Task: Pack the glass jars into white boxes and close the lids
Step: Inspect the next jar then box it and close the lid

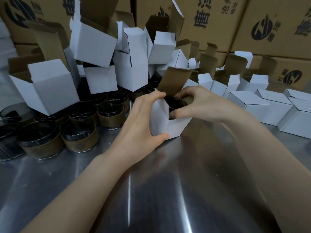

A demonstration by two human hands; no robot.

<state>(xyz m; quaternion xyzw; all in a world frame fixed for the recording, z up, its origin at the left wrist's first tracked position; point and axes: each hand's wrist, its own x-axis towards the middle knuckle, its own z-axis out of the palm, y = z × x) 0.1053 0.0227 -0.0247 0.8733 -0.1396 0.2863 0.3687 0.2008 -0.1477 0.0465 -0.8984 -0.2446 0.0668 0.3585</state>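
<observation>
1. L hand (143,118) fingers grip white box (170,130) at frame centre; R hand (200,105) fingers curl on its top rim.
2. Glass jar (176,102) sits inside box, lid flap (175,79) up.
3. Box stands on steel surface (168,182); loose jars (79,137) at left, closed boxes (252,105) at right.

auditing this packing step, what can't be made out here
Head view:
- glass jar: only its dark rim shows; white box walls hide the rest.
- right hand: whether it grips jar or box is hidden by its own fingers.
- leftmost jars: cut off by the frame edge.
- print on jar sleeves: too blurred.
</observation>
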